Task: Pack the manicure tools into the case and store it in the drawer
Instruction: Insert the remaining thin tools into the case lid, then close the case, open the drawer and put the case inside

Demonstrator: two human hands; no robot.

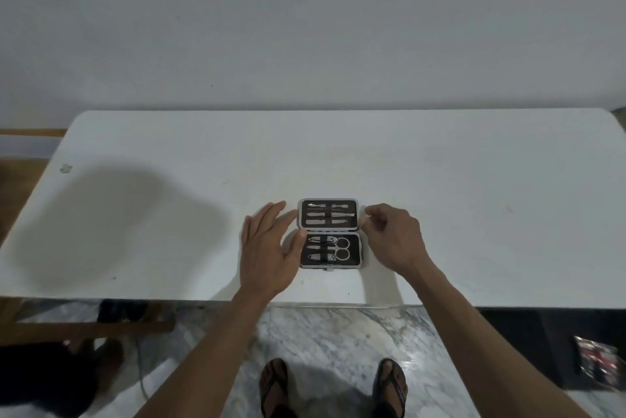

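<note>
The white worktop carries the open case near its front edge, tools strapped inside. It looks light, stiff and hinged; grip the outer rims. Left hand fingers spread, empty; right hand curled, holding nothing.

Dim, flat indoor light, broad soft shadow on the white table (left side), wide-angle bowing at edges, soft focus.

- case: black lining inside, light grey rim all round
- tools in the case: shiny silver
- table under the case: plain white, few faint marks
- floor below the table: grey-white marble veining
- sandals: dark brown
- wall behind the table: plain pale grey
</note>
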